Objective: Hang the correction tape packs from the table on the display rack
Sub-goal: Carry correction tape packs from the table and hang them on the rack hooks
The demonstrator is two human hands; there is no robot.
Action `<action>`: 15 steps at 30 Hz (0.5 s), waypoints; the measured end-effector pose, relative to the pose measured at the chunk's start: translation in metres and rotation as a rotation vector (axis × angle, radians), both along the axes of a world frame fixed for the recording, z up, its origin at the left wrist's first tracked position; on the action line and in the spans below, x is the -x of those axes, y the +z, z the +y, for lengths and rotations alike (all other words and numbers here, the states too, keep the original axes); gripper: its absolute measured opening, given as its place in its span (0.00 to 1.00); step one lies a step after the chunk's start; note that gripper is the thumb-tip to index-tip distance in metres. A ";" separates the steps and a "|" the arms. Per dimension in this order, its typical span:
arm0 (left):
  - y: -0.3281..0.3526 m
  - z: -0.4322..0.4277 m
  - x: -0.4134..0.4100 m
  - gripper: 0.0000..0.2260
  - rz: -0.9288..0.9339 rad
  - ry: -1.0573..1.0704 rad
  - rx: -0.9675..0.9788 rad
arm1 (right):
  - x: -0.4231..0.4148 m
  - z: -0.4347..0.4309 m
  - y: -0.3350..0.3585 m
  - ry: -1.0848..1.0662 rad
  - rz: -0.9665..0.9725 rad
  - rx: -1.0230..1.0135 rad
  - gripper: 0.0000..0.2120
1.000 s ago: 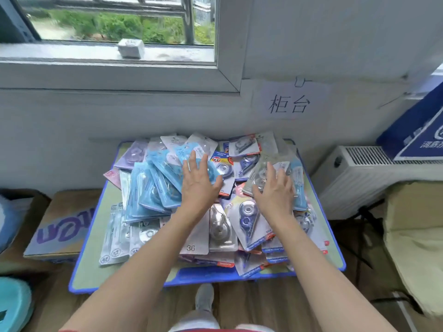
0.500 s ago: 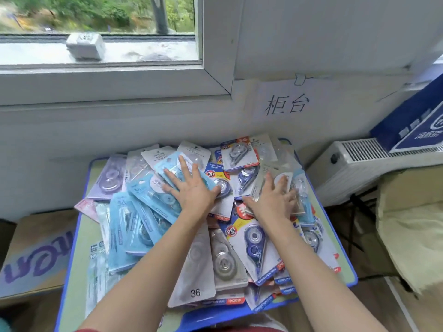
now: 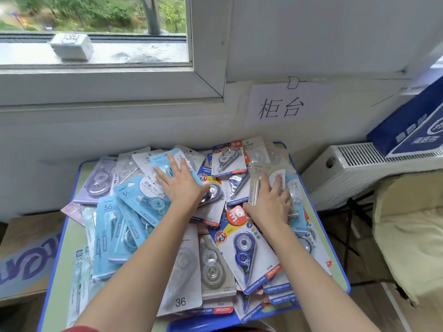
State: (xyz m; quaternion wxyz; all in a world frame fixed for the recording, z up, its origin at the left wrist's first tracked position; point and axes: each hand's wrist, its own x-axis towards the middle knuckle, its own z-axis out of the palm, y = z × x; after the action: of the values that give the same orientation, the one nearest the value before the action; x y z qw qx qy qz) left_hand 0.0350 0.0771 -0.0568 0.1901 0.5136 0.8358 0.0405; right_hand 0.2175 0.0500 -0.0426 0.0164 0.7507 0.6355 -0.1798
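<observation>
1. Correction tape packs [image 3: 244, 255]: a loose, overlapping heap covering most of the table [image 3: 57, 295]. All lie flat and none is raised. The display rack is not in view.
2. Change over the last second: the view has drawn closer to the heap. Both hands have stayed on its far half, shifting only slightly. No pack has left the pile, so by my judgement the picking step is unfinished and nothing is hung yet.
3. Left hand [image 3: 182, 185]: at about 12 o'clock of the heap, palm down, fingers straight and spread wide. It rests on a light-blue pack [image 3: 160, 161] and grips nothing.
4. Right hand [image 3: 271, 202]: at about 2 o'clock, also flat with fingers spread. Its fingers press on a clear pack [image 3: 257, 178], and the thumb lies beside the pack's near edge. It has no hold that I can see.
5. Surroundings: a paper sign [image 3: 280, 106] on the wall at 12 o'clock and a radiator [image 3: 371, 168] at 3 o'clock.
</observation>
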 end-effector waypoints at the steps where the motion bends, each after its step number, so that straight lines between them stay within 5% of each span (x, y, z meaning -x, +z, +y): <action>1: 0.001 -0.001 0.000 0.46 -0.006 0.003 0.014 | -0.002 0.000 0.000 0.001 0.024 -0.008 0.46; 15: -0.001 -0.008 -0.005 0.37 -0.051 0.156 -0.091 | -0.019 0.004 0.007 0.085 0.163 -0.116 0.44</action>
State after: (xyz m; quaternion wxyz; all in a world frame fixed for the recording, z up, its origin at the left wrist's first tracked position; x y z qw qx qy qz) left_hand 0.0396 0.0693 -0.0583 0.1840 0.4537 0.8654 0.1064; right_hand 0.2363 0.0536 -0.0352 -0.0710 0.7055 0.6755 -0.2022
